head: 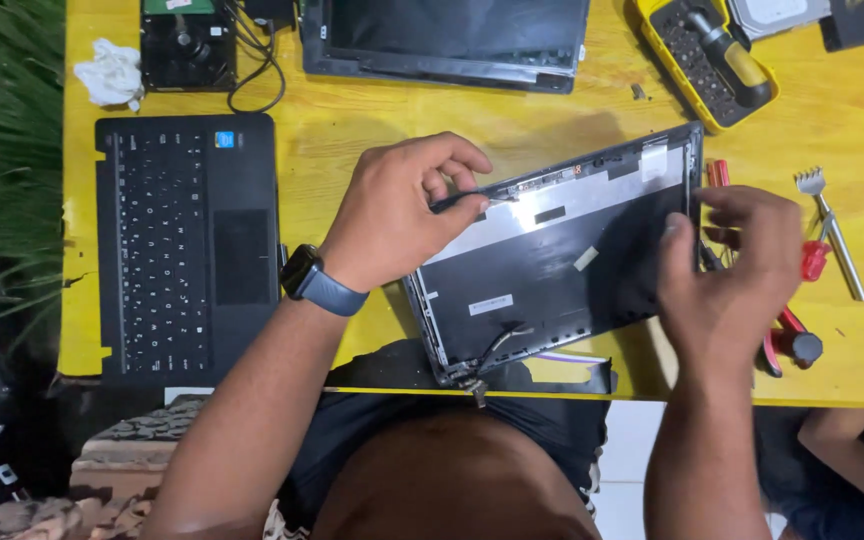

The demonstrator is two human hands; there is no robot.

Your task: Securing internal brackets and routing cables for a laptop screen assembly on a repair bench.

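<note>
Clearly the work in hand is taking apart a laptop lid assembly (562, 260), which lies face down and tilted across the middle of the yellow worktop (352, 150), its lower left corner reaching the near edge. The left hand (392, 215), a smartwatch (302, 272) on its wrist, is curled over the lid's upper left edge, thumb and forefinger pinched on a thin dark cable (462, 200) running along that edge. The right hand (737, 265) rests at the lid's right edge with fingers loosely bent; it is blurred, and I cannot tell whether it grips anything or only steadies the panel.

By my judgement the step is freeing the cable from its channel along the bezel. The next move calls for a gentle, even pull along the channel while the other hand keeps the lid from sliding, since more wires (497, 345) gather at the hinge (467, 380) near the lower left corner.

At left lies the separated keyboard deck (187, 240); at top centre, another dark panel (442, 40). A yellow screwdriver bit case (707, 60) sits upper right, with red-handled pliers (787, 335) and a metal fork (830, 235) just right of the right hand.
</note>
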